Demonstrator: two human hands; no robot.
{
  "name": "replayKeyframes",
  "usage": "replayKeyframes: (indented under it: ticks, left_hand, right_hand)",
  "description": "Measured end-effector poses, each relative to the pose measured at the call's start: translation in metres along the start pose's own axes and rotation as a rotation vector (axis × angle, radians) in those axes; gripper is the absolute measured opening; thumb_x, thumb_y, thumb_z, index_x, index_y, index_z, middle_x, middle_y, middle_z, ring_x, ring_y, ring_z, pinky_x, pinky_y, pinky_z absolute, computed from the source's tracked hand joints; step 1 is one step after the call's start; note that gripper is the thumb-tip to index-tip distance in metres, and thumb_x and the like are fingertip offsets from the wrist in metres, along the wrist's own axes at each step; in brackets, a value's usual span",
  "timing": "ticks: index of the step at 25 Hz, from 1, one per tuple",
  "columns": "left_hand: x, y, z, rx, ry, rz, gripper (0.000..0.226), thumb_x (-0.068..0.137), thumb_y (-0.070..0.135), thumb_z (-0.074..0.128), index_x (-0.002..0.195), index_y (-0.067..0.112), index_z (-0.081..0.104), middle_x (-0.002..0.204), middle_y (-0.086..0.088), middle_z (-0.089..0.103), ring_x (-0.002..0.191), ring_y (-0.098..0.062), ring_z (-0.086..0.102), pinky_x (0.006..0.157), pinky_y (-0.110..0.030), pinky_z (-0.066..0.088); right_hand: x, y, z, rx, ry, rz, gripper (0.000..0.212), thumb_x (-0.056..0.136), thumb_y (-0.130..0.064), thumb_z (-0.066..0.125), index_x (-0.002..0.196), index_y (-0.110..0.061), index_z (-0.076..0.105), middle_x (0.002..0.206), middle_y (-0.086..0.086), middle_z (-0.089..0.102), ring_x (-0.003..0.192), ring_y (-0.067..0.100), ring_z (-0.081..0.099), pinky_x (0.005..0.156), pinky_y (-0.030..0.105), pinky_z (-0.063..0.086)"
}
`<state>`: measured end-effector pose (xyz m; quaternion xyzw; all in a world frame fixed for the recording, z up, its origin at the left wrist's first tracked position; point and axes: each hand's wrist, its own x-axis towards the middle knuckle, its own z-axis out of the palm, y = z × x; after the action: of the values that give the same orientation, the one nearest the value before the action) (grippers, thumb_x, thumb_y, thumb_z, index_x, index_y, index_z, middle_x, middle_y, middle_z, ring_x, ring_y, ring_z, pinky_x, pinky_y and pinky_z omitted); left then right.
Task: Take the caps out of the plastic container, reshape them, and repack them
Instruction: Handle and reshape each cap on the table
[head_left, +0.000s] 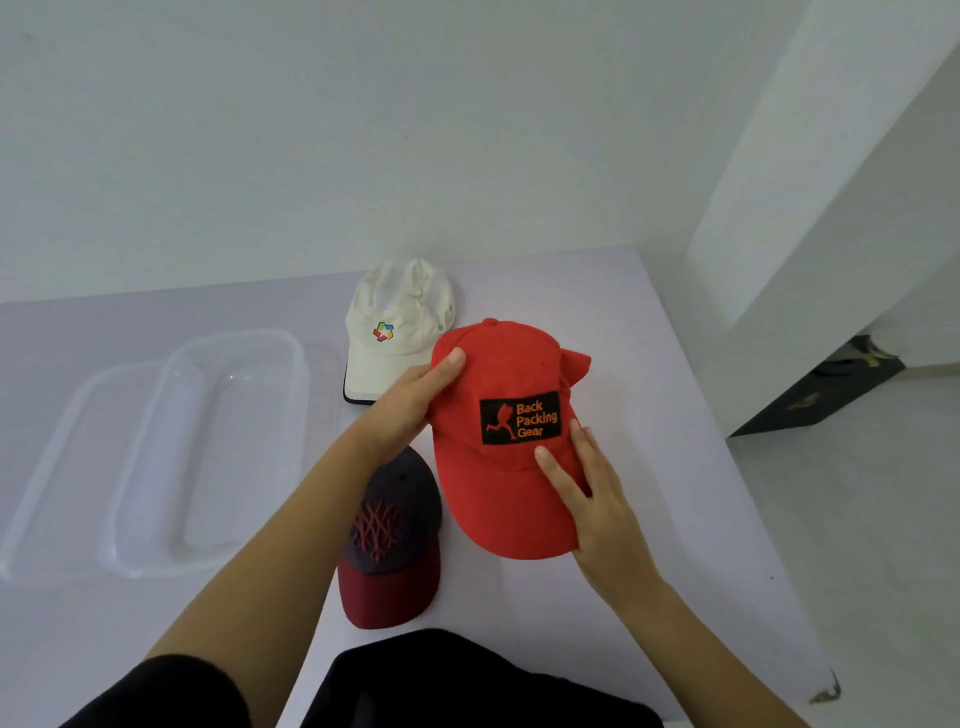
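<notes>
Viewing from the head camera, I hold the red cap (509, 364) between both hands over the right half of the table (649, 322). My left hand (415, 400) grips the crown's left flank, thumb on top and fingers hidden behind the cloth. My right hand (597, 499) pinches the brim's right edge, thumb on top just below the patch. I cannot tell whether the cap touches the table.

The white cap (395, 312) lies just behind the red one. The dark cap (389, 525) lies on the near side, partly under my left forearm. The container (218, 447) stands open at the left, well apart, with what I take for its lid (62, 467) beside it. All three caps are outside it.

Hazards, as I judge them:
- The crown's back right looks buckled, and squeezing the flank harder could set that crease.
- Bending the brim from one edge could kink it unevenly.
- Swinging left toward the container, my forearm could drag the dark cap.
</notes>
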<state>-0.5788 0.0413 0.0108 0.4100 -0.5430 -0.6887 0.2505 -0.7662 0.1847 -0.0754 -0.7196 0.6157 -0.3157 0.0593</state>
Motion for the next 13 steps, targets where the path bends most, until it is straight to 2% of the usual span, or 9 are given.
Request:
replayKeyframes:
  ticks: [1,3,5,6,8,9,11,13]
  left_hand:
    - [-0.002,0.003,-0.004,0.017,0.006,-0.017,0.034,0.092,0.043,0.049,0.113,0.022,0.067,0.113,0.0,0.072,0.11,-0.017,0.064,0.1,-0.034,0.047]
    - [-0.007,0.01,-0.012,0.001,0.069,-0.017,0.031,0.092,0.032,0.051,0.113,0.014,0.066,0.106,-0.005,0.073,0.102,-0.02,0.067,0.093,-0.033,0.052]
    - [-0.011,0.015,-0.017,0.042,0.122,0.028,0.028,0.095,0.032,0.05,0.109,0.015,0.068,0.1,-0.004,0.074,0.095,-0.018,0.069,0.085,-0.031,0.054]
    - [-0.014,0.017,-0.019,0.08,0.134,0.045,0.028,0.096,0.033,0.049,0.108,0.017,0.068,0.096,-0.002,0.075,0.091,-0.015,0.07,0.08,-0.027,0.055]
    - [-0.02,0.021,-0.015,0.126,0.113,0.066,0.027,0.097,0.032,0.046,0.108,0.018,0.067,0.09,0.003,0.075,0.084,-0.01,0.07,0.071,-0.02,0.054]
    - [-0.021,0.024,-0.009,0.133,0.086,0.072,0.027,0.098,0.032,0.045,0.108,0.019,0.066,0.09,0.003,0.075,0.083,-0.01,0.07,0.07,-0.019,0.054]
    - [-0.023,0.028,0.01,0.155,0.039,0.1,0.026,0.098,0.032,0.044,0.106,0.021,0.066,0.089,0.002,0.073,0.08,-0.009,0.069,0.069,-0.019,0.055]
    - [-0.021,0.028,0.026,0.177,0.064,0.145,0.026,0.096,0.035,0.045,0.103,0.022,0.066,0.09,0.0,0.071,0.083,-0.011,0.067,0.073,-0.024,0.056]
  right_hand:
    - [-0.002,0.003,-0.001,-0.004,-0.02,-0.035,0.07,0.089,-0.016,0.044,0.148,-0.039,0.013,0.152,0.01,0.02,0.138,0.028,0.024,0.103,0.045,0.032]
    - [-0.003,0.009,-0.006,-0.014,-0.131,-0.092,0.091,0.08,0.001,0.056,0.148,-0.039,0.01,0.155,0.006,0.017,0.138,0.023,0.027,0.1,0.036,0.043]
    - [0.006,0.015,-0.017,0.084,-0.264,-0.009,0.101,0.074,0.012,0.05,0.146,-0.044,0.006,0.159,-0.006,0.007,0.142,0.012,0.02,0.105,0.032,0.041]
    - [0.013,0.015,-0.023,0.197,-0.282,0.093,0.093,0.078,0.01,0.045,0.144,-0.046,0.009,0.158,-0.011,0.006,0.143,0.006,0.016,0.11,0.031,0.036]
    - [0.033,0.006,-0.036,0.439,-0.165,0.291,0.059,0.095,-0.013,0.045,0.142,-0.039,0.02,0.155,-0.014,0.015,0.142,0.0,0.017,0.116,0.03,0.025]
    - [0.046,-0.001,-0.042,0.585,-0.135,0.378,0.051,0.097,-0.03,0.046,0.143,-0.034,0.024,0.152,-0.015,0.022,0.14,-0.001,0.021,0.115,0.026,0.025]
    - [0.07,-0.016,-0.049,0.921,-0.21,0.454,0.064,0.087,-0.052,0.044,0.143,-0.024,0.032,0.145,-0.014,0.037,0.134,0.002,0.037,0.105,0.016,0.036]
    - [0.085,-0.027,-0.05,1.143,-0.307,0.461,0.067,0.08,-0.063,0.052,0.131,-0.019,0.051,0.131,-0.003,0.059,0.12,0.012,0.056,0.094,0.021,0.048]
